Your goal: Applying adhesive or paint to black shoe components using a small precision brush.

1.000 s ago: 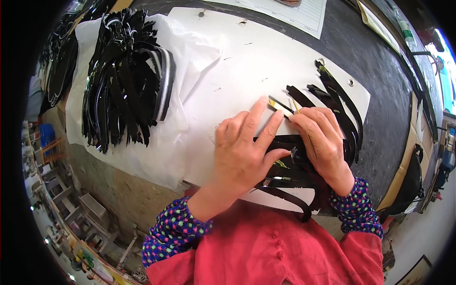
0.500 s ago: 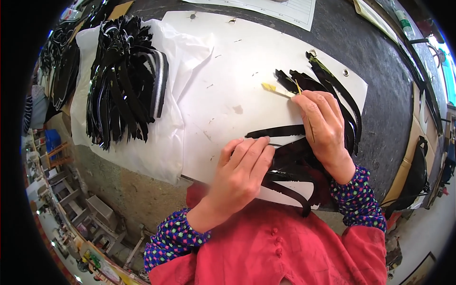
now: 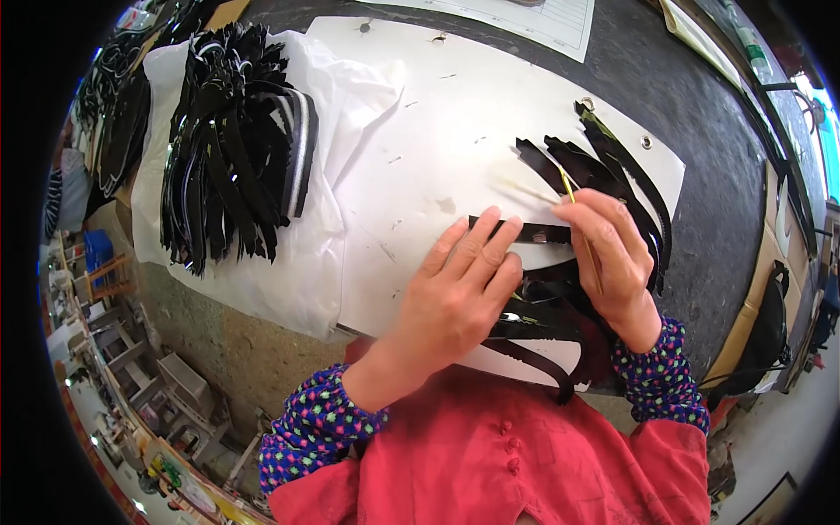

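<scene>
My left hand (image 3: 462, 293) lies over the near part of a white board (image 3: 385, 219), its fingers stretched out and their tips on a flat black strip (image 3: 535, 233). The right hand (image 3: 615, 254) is closed in a pinch, just beyond the strip's right part. Between thumb and fingers it grips a thin yellow stick (image 3: 568, 183), whose shaft runs down along the palm. A second pale, slim piece sticks out to the left from the same pinch, smeared by motion. More black strips (image 3: 626, 171) fan out behind the right hand, and others (image 3: 534, 328) lie bunched under both hands.
A thick bundle of black strips (image 3: 232, 157) sits on a white plastic sheet (image 3: 350, 96) at the left. The board has metal eyelets (image 3: 647, 142) at its right corner. Printed paper (image 3: 551, 22) lies on the dark table (image 3: 643, 61), and a black bag (image 3: 761, 324) rests at the right.
My left hand has moved right and up, its fingers now stretched across the strip. The right hand has shifted slightly right and down, and its slim piece's yellow tip has blurred.
</scene>
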`<state>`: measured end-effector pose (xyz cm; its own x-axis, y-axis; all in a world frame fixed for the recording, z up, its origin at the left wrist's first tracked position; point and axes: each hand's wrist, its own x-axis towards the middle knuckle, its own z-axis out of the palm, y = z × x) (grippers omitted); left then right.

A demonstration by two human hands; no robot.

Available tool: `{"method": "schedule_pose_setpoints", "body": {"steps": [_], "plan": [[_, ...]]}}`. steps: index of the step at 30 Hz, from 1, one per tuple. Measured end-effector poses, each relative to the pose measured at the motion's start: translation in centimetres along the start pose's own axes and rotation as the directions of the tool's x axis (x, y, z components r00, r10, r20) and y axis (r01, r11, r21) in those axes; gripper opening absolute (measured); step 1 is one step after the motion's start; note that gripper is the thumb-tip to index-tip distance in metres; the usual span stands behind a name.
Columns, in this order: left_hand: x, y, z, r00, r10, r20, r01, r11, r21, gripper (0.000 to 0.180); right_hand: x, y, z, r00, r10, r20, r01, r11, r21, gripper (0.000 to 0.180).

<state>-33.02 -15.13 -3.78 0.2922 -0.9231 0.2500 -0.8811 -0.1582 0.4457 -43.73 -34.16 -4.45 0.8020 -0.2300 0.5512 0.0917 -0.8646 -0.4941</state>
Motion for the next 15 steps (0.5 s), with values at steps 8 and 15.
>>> {"method": "schedule_pose_setpoints", "body": {"steps": [8, 15], "plan": [[-0.3, 0.0, 0.2, 0.999, 0.032, -0.001, -0.032, 0.999, 0.0, 0.03, -0.2, -1.1, 0.2, 0.955, 0.293, 0.04, -0.294, 0.925, 0.24, 0.021], [-0.1, -0.3, 0.6, 0.998, -0.061, -0.007, 0.061, 0.997, -0.05, 0.047, -0.6, -0.8, 0.4, 0.915, 0.4, 0.041, -0.387, 0.846, 0.366, 0.017]]}}
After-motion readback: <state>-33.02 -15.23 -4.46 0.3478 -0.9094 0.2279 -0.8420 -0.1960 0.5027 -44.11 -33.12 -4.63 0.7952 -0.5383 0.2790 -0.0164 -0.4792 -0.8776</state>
